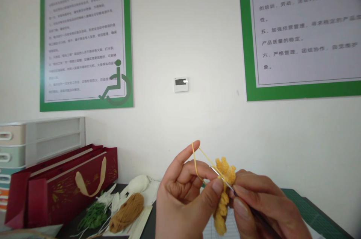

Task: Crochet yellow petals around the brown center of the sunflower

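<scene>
Both hands are raised together in the lower middle of the head view. My left hand (186,197) pinches a yellow crocheted piece (221,209) between thumb and middle finger, its index finger stretched up with yellow yarn (194,156) looped over the tip. From that finger the yarn runs down taut to the piece. My right hand (262,201) grips a crochet hook (259,218) with a dark handle and a thin metal shaft. The hook's metal tip lies across the top of the piece, near the left fingertips. Ruffled yellow lobes stand up behind it.
Balls of brown yarn (128,212), green yarn (94,214) and white yarn (138,184) lie on the dark table at left. Dark red gift bags (76,190) stand beside a drawer unit (56,135). A green cutting mat (310,211) is at right; a white wall rises behind.
</scene>
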### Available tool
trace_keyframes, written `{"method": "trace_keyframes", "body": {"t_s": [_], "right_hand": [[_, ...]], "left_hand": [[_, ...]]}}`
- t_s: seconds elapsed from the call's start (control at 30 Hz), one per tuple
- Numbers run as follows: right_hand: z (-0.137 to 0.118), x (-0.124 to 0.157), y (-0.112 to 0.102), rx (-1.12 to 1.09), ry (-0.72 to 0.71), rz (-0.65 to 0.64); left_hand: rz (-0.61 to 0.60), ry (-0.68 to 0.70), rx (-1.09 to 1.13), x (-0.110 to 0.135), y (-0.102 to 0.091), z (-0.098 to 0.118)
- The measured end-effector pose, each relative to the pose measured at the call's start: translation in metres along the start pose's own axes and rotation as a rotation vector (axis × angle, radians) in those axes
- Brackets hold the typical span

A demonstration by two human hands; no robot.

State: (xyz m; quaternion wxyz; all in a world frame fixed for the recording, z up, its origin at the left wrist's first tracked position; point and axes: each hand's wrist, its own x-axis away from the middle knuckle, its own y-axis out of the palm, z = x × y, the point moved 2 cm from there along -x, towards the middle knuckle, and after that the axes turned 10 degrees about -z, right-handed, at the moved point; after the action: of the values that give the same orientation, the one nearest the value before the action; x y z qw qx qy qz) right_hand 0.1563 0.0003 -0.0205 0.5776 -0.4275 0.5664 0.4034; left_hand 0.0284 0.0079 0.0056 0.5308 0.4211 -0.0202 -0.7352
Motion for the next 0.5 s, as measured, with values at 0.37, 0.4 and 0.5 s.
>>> {"method": "trace_keyframes", "body": {"t_s": [0.37, 0.4, 0.5], "right_hand": [[-0.001, 0.003, 0.014, 0.337, -0.110, 0.168], [-0.001, 0.003, 0.014, 0.327, -0.103, 0.092], [-0.002, 0.004, 0.004, 0.236, -0.002, 0.175]], "left_hand": [[0.045, 0.141, -0.210, 0.005, 0.002, -0.008], [0.067, 0.174, -0.256, 0.006, 0.003, -0.008], [0.103, 0.220, -0.352, 0.008, 0.004, -0.008]]}}
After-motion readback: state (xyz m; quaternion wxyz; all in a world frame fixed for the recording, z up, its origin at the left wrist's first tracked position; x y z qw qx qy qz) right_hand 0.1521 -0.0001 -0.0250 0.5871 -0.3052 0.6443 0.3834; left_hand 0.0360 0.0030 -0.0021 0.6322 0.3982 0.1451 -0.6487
